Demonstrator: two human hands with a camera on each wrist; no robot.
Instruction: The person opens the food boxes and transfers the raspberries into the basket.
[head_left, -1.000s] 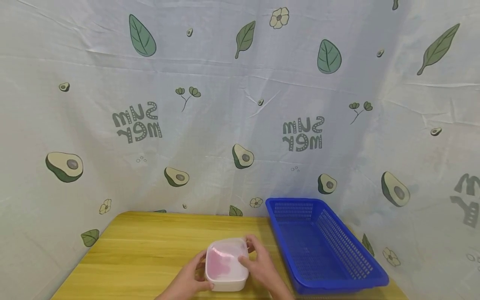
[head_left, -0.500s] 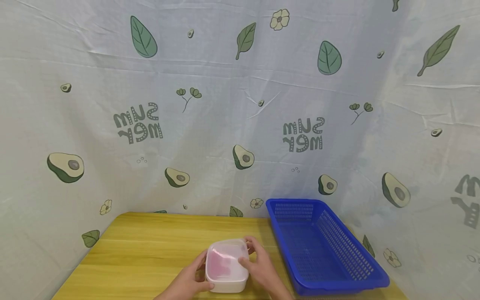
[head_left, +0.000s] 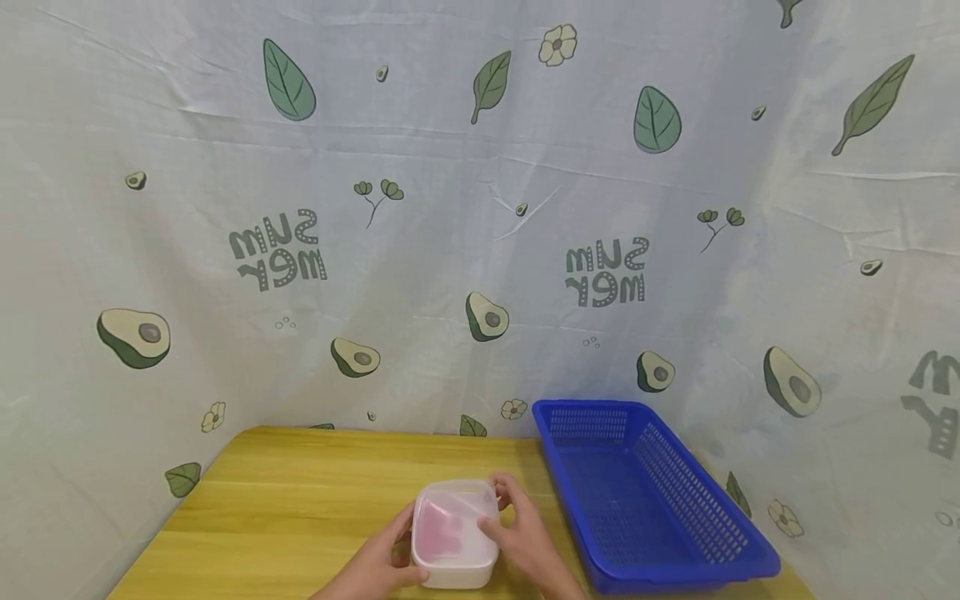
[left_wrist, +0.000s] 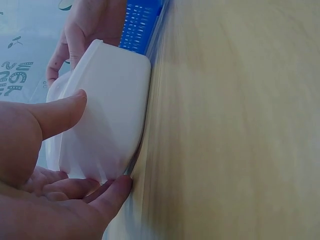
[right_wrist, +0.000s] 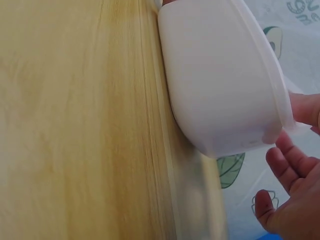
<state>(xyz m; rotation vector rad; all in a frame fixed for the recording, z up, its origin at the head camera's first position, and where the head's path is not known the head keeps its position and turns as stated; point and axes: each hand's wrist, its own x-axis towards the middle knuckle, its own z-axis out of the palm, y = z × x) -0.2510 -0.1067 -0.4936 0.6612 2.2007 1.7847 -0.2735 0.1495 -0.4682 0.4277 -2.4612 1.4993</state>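
Observation:
A white plastic food container (head_left: 457, 577) with a translucent lid (head_left: 453, 521) sits on the wooden table near its front. Pink shows through part of the lid; what makes it cannot be told. My left hand (head_left: 375, 562) grips the container's left side, its thumb along the front wall and the fingers (left_wrist: 112, 197) round the side near the base. At the right, my right hand (head_left: 522, 537) pinches the lid's edge, thumb on top and a fingertip (right_wrist: 285, 142) under the rim. Its other fingers stand away from the wall. The lid lies on the container.
A blue plastic basket (head_left: 592, 533) with perforated sides stands on the table (head_left: 300, 500) at the right, close to my right hand. Behind the table hangs a pale curtain (head_left: 420, 275) printed with leaves and avocados.
The whole head view has shifted down very slightly. Both hands keep the same hold on the container and lid.

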